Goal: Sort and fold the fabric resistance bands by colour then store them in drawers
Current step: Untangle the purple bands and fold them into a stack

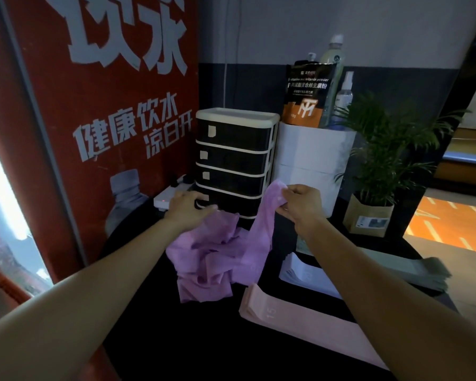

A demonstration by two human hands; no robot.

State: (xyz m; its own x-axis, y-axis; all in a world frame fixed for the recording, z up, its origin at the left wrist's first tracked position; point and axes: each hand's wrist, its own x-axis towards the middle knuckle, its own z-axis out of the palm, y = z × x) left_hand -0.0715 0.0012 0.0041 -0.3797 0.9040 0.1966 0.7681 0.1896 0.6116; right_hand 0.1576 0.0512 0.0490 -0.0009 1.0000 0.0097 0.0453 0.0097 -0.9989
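Dim corner, black table (209, 339) set against a red poster wall (102, 105) with white lettering. Your right hand (300, 203) pinches one end of a purple band (261, 235) between thumb and curled fingers, holding it lifted so the strip hangs down to the table. Your left hand (188, 209) is at the bottom drawer front of the drawer unit (234, 160), fingers curled at the handle and over the top of the purple heap (204, 259); whether it grips the handle or the fabric, you cannot tell from this view. The heap lies crumpled on the table just in front of the unit, between your forearms. Right of the heap, a flat folded pink stack (300, 314) marked "15" lies nearest you, a white-grey stack (302, 273) just behind it, and a grey-green stack (412, 268) further right. The unit has four dark drawers in a white frame, all closed. Beside it stands a white container (311, 160) holding a black-and-orange pouch (305, 94) and bottles. A potted plant (379, 149) in a paper bag stands at the right edge.
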